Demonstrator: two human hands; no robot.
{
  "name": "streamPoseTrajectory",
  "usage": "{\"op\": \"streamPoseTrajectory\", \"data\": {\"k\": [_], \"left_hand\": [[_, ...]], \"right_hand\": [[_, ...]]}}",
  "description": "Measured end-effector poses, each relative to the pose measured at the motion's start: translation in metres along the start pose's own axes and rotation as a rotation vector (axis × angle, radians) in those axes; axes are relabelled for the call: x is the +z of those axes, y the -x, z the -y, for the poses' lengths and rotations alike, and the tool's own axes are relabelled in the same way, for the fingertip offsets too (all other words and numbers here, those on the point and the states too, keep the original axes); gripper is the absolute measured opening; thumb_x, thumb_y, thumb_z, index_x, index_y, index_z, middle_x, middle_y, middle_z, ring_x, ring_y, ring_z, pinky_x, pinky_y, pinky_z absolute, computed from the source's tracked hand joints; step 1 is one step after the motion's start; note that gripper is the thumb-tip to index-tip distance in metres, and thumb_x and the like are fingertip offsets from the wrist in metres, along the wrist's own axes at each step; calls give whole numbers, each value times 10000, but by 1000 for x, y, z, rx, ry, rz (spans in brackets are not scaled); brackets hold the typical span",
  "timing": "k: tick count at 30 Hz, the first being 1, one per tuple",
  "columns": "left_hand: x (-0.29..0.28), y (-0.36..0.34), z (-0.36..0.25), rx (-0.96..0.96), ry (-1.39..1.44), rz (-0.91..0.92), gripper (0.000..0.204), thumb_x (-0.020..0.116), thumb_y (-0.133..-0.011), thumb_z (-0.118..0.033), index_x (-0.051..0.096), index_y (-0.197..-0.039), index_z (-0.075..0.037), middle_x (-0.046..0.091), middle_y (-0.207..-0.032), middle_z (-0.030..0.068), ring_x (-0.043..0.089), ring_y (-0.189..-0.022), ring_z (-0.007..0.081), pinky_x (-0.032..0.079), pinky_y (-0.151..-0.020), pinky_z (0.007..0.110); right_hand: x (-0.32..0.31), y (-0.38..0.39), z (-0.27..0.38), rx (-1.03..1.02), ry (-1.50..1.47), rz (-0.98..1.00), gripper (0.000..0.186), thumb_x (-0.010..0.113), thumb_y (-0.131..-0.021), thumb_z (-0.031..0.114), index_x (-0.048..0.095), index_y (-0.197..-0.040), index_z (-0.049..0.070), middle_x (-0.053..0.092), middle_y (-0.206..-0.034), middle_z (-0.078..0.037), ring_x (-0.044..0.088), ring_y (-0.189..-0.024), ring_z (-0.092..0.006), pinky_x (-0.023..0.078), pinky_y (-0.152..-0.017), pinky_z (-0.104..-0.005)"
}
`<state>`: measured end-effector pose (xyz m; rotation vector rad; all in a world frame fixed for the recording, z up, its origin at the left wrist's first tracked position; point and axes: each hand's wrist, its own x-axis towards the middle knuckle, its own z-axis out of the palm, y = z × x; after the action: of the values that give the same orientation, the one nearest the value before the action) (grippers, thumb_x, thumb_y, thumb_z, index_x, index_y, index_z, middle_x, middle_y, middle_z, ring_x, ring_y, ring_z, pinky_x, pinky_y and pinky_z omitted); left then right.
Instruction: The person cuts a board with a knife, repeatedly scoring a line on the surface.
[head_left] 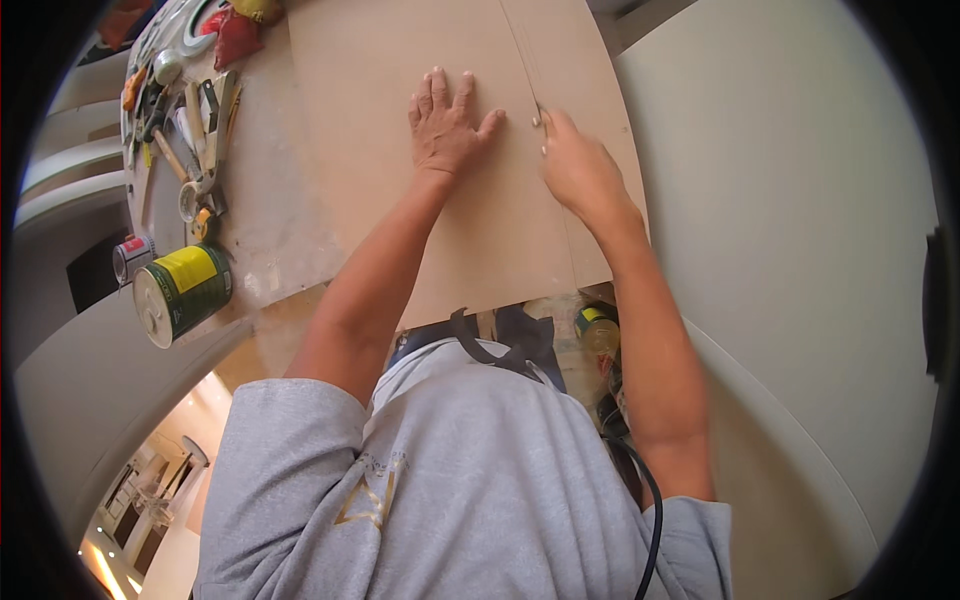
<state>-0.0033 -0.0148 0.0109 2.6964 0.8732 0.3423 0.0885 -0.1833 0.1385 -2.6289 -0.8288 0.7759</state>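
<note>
A large, thin tan board point(350, 120) lies flat on the worktable, with a thin dark line running lengthwise near its right side. My left hand point(450, 135) presses flat on the board left of that line, fingers spread, holding nothing. On the line, my right hand point(580, 170) is closed around a small thin tool point(538, 112). Only a dark bit of it shows at the fingertips, and its kind is mostly hidden by the fingers. The hand is slightly blurred.
Along the table's left side lie several hand tools point(205, 125), a roll of tape point(188, 200) and red bundles point(238, 40). A green-and-yellow can point(185, 290) stands at the near left corner, beside a smaller tin point(132, 258). A large pale panel point(780, 180) rises on the right.
</note>
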Motion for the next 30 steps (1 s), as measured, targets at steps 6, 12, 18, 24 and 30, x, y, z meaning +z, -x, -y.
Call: {"op": "streamPoseTrajectory", "data": {"k": [6,12,18,24,30], "left_hand": [[-10,-1,16,-15,-19,-17,812,593,-978,-672,461,-1624,-199,305,-1726,209,223,-1624,362,155,-1311,516],[-9,0,13,-9,-25,-51,816,604,-973,-670,464,-1622,-194,307,-1724,210,217,-1625,367,149,-1315,517],[3,-1,2,0,21,-6,823,590,-980,-671,447,-1634,-192,300,-1726,216,215,-1627,362,145,-1316,516],[-7,0,19,-9,-22,-14,825,579,-985,-676,440,-1638,-191,291,-1729,216,211,-1630,358,146,-1318,509],[-9,4,9,1,-35,-39,813,598,-981,-661,460,-1628,-189,315,-1720,217,231,-1618,373,166,-1307,529]], "right_hand": [[-4,209,-15,29,-188,-80,600,512,-1077,123,351,-1650,200,719,-1125,-326,681,-1005,-549,535,-848,-610],[24,92,-10,91,-57,23,513,477,-1084,144,415,-1593,142,726,-1181,-301,706,-1040,-509,554,-874,-596],[1,7,5,30,-7,-7,433,488,-1063,170,505,-1493,124,726,-1061,-333,700,-1004,-526,528,-879,-634],[-19,205,-3,157,-149,79,623,471,-1070,133,313,-1670,193,726,-1107,-303,702,-996,-518,530,-853,-604],[12,80,-7,91,-103,41,518,480,-1077,158,430,-1592,129,744,-1052,-299,705,-1018,-518,537,-874,-610]]}}
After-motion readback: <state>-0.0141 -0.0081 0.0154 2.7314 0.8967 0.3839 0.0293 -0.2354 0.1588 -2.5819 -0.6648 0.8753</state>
